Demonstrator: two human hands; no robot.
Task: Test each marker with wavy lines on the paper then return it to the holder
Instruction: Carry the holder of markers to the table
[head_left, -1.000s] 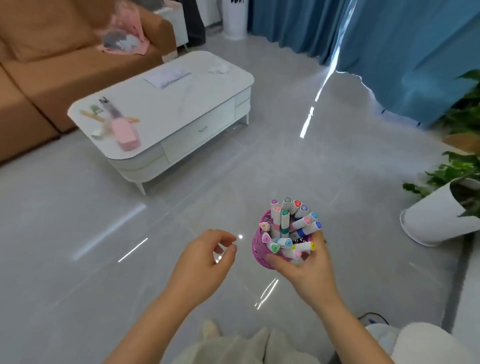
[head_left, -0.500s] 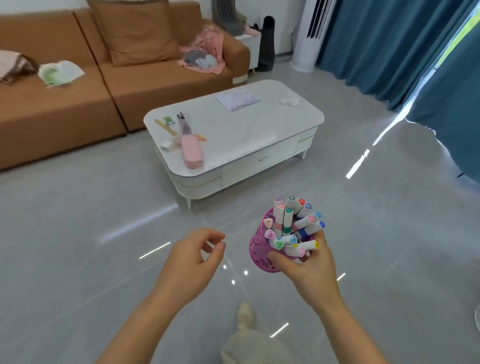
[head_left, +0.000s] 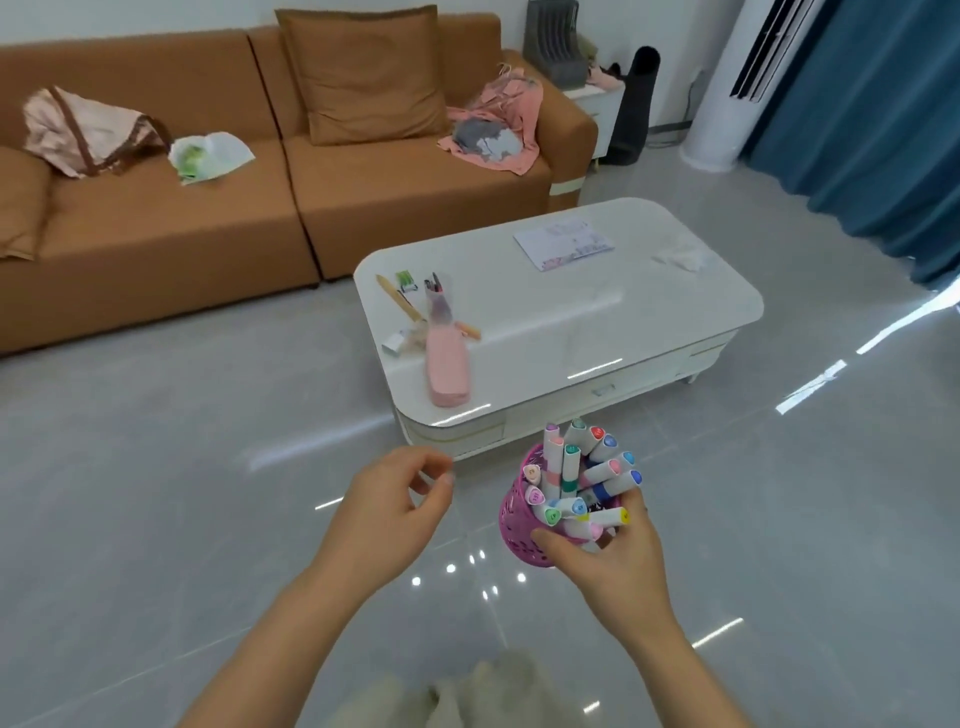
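The holder (head_left: 512, 521) is pink with a net of little holes; the markers (head_left: 555, 460) are white with red, blue, green and yellow ends; the table (head_left: 597, 291) is white; the sofa (head_left: 415, 208) brown; the curtain (head_left: 883, 130) blue; the floor (head_left: 156, 467) grey.

Right hand (head_left: 615, 569) gripping pink holder (head_left: 519, 538) (full of markers (head_left: 576, 480)), left hand (head_left: 382, 519) empty

Glossy grey tile floor (head_left: 156, 467), tan sofa (head_left: 156, 234) at the back, white coffee table (head_left: 571, 312), blue curtains (head_left: 883, 130) on the right.
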